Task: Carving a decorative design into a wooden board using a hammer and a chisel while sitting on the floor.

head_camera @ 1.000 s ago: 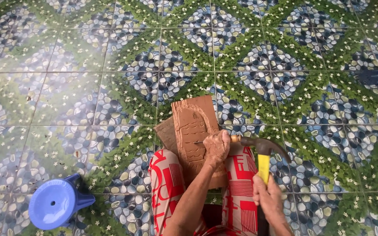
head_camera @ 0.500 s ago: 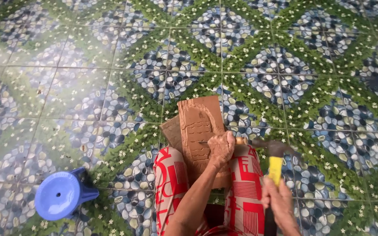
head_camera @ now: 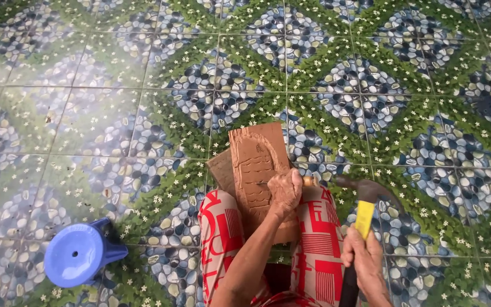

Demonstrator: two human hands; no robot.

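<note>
A brown wooden board (head_camera: 256, 165) with carved lines lies across my knees, over red patterned trousers (head_camera: 315, 239). My left hand (head_camera: 284, 193) rests on the board's right side and grips a chisel (head_camera: 308, 181) with a wooden handle, its thin blade pointing left onto the carving. My right hand (head_camera: 363, 261) holds a hammer (head_camera: 365, 210) by its yellow and black handle. The hammer's dark head sits just right of the chisel's end, a small gap between them.
The floor is tiled with a pebble and green leaf pattern (head_camera: 336, 74). A small blue plastic stool (head_camera: 78, 254) stands at the lower left. A second flat brown piece (head_camera: 220, 170) pokes out under the board's left edge.
The view has shifted slightly. The hammer head has stayed close to the chisel's end. My left hand keeps its grip on the chisel against the board.
</note>
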